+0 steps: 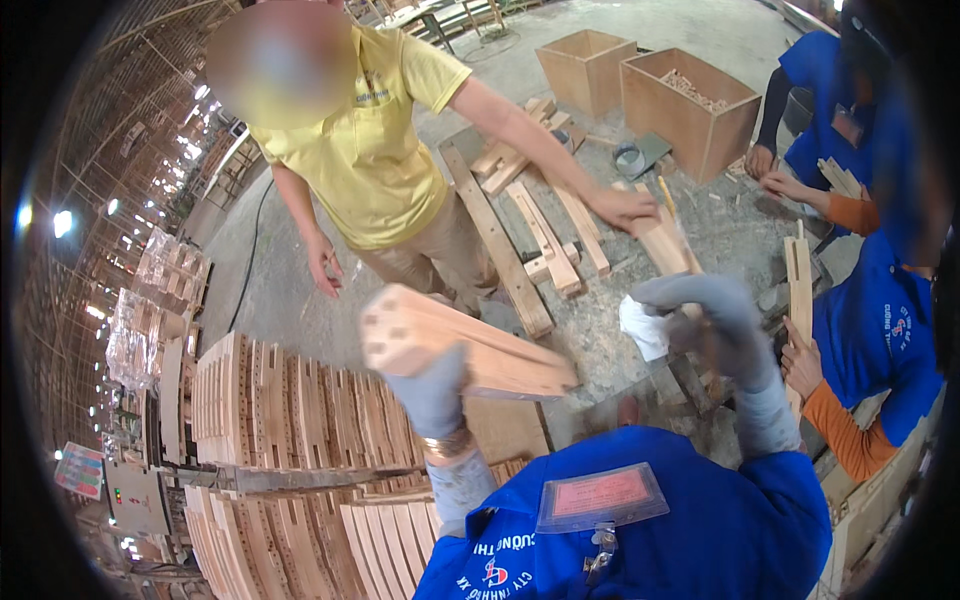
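Note:
My left hand (430, 395), in a grey glove, is closed around a thick wooden furniture part (490, 350). Several round holes show in its near-left end, and it is tilted, pointing away to the right. My right hand (695, 300), also gloved, grips a crumpled white cloth (642, 328); motion blurs its fingers a little. Just beyond that hand lies a pale wooden piece (662, 242). A co-worker's bare hand (625, 207) reaches down to its far end. Whether my right hand touches this piece, I cannot tell.
Stacks of slotted wooden parts (290, 405) stand at left. Ahead, wooden pieces (540, 235) lie beside a long beam (495, 240). Two wooden boxes (690, 125) stand farther back, near a small can (628, 158). A person in yellow (390, 150) faces me; blue-shirted workers (870, 320) sit at right.

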The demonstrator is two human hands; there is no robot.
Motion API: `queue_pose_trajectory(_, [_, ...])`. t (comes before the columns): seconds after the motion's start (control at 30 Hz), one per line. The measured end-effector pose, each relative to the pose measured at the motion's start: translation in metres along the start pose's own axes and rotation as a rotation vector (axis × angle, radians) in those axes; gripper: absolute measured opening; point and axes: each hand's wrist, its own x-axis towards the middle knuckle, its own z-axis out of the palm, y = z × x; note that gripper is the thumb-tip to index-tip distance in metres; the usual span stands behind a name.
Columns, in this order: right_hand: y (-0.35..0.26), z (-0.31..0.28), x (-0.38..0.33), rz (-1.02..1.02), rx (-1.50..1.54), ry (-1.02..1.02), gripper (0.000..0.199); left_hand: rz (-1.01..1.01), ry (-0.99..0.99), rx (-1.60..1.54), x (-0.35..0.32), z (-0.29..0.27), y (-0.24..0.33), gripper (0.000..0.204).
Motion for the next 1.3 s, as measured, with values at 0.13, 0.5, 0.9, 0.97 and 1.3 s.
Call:
queue_pose_trajectory(0.13, [0.056, 0.043, -0.028, -0.134, -0.273, -0.201, 0.063, 0.549, 0.016, 0.038, 0.021, -0.026, 0.001, 0.043])
queue_pose_trajectory(0.5, [0.028, 0.097, -0.03, -0.105, -0.073, -0.148, 0.069, 0.34, -0.044, -0.907, 0.011, -0.02, 0.063, 0.069])
queue_pose_trajectory(0.9, [0.06, 0.08, -0.019, -0.182, 0.061, -0.219, 0.041, -0.281, 0.237, -0.717, -0.105, -0.03, -0.072, 0.072])
queue_pose_trajectory(0.97, [0.128, 0.051, -0.01, -0.282, -0.211, 0.065, 0.03, -0.419, 0.314, -0.736, -0.109, -0.025, -0.097, 0.069])
queue_pose_trajectory(1.3, [0.328, -0.081, 0.126, 0.269, 0.092, 0.621, 0.017, -0.506, 0.642, -0.518, -0.133, -0.006, -0.201, 0.04])
